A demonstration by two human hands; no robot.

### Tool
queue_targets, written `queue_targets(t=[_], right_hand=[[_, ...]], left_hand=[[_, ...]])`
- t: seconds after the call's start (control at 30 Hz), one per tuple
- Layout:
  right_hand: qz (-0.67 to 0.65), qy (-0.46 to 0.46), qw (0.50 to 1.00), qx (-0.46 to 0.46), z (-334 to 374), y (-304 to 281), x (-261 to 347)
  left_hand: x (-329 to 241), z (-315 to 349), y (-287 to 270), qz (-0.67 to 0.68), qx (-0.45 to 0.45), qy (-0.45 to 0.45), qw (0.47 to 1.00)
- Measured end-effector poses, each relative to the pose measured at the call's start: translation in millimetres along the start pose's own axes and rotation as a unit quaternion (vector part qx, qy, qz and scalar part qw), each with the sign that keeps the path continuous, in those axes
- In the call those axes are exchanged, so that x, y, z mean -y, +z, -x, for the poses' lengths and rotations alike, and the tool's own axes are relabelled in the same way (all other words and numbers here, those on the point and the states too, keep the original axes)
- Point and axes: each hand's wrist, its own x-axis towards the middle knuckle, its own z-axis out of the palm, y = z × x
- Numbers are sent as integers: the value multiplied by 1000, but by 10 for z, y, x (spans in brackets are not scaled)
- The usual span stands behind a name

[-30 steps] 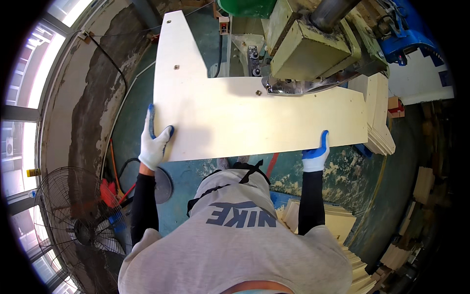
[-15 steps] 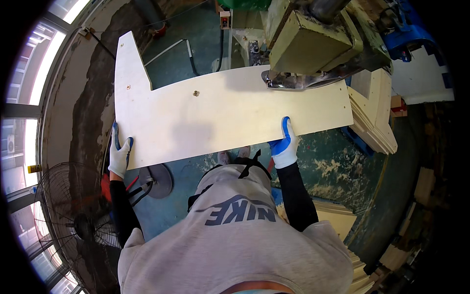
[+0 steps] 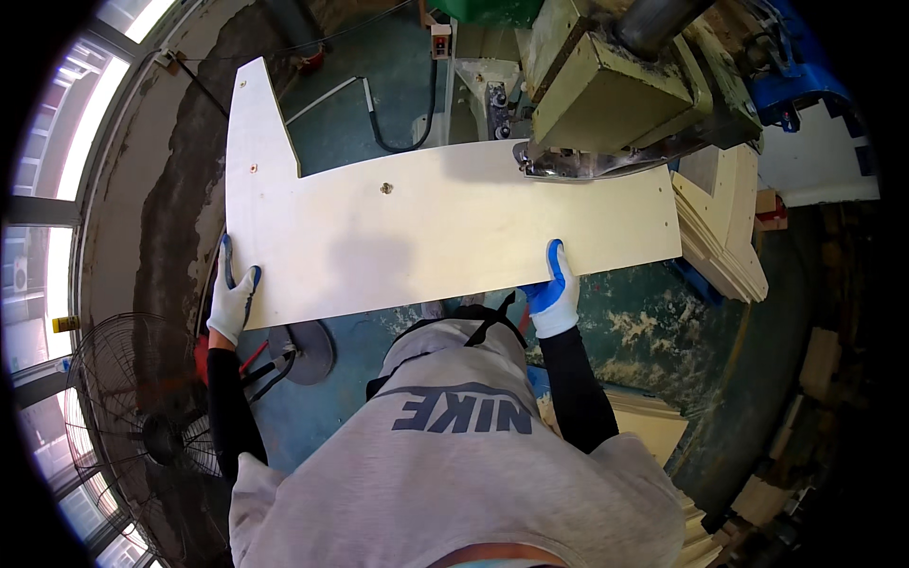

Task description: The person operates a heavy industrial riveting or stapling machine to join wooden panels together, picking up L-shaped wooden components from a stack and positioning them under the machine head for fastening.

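Observation:
A large pale plywood panel (image 3: 454, 227) with an upright arm at its far left lies level in front of me. My left hand (image 3: 232, 292), in a white glove with blue palm, grips the panel's near left corner. On the near edge, right of the middle, my right hand (image 3: 553, 292) grips the panel too, thumb on top and fingers hidden underneath. The panel's far edge passes under the metal guard (image 3: 568, 166) of a yellow-green machine head (image 3: 611, 95). Small metal fittings show in the panel's face.
Cut wooden pieces (image 3: 715, 232) are stacked at the right, with more panels (image 3: 649, 421) low beside me. A wire floor fan (image 3: 142, 435) stands at the left by the windows. A round grey base (image 3: 305, 350) rests on the green, dust-strewn floor.
The panel has turned slightly: its right end and my right hand have come a little nearer to me. My left hand stays almost in place, and both hands keep their hold.

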Motion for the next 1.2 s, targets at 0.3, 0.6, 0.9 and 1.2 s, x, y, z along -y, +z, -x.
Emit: queue_targets(t=[0.3, 0.6, 0.9, 1.2], right_hand=[[-29, 19, 999, -23, -33, -174, -202], [-63, 6, 998, -16, 14, -142, -271], [-114, -7, 993, -19, 67, -99, -44], [-49, -177, 977, -110, -209, -836, 699]], left_hand=[[73, -124, -31, 78, 12, -14, 997], [-220, -308, 152, 47, -85, -25, 995], [-179, -411, 93, 36, -105, -22, 994], [-280, -336, 152, 43, -132, 38, 990]])
